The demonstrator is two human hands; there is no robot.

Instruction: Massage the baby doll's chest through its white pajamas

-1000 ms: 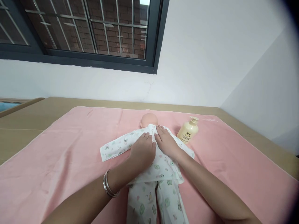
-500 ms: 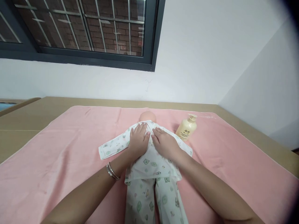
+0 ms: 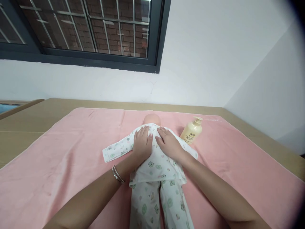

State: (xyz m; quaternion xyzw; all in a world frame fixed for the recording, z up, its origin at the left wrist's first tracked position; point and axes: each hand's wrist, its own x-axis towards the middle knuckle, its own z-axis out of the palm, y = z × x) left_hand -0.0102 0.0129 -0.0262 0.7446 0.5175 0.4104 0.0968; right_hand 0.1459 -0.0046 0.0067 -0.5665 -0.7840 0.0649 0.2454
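Note:
A baby doll [image 3: 152, 119] lies on a pink towel [image 3: 71, 143], head away from me, dressed in a white printed top [image 3: 154, 165] and matching trousers [image 3: 157, 203]. My left hand [image 3: 142, 143], with bangles at the wrist, rests flat on the doll's upper back, fingers together. Beside it my right hand [image 3: 168, 143] lies flat on the same part of the top. Neither hand grips anything. The doll's left sleeve [image 3: 116, 149] stretches out over the towel.
A cream pump bottle [image 3: 192, 132] stands on the towel just right of the doll. The towel covers a tan surface [image 3: 35, 117] that meets a white wall. A dark-framed barred window [image 3: 95, 28] is above.
Both hands have slid a little up the doll's back toward the collar and closer together. The view has shifted slightly.

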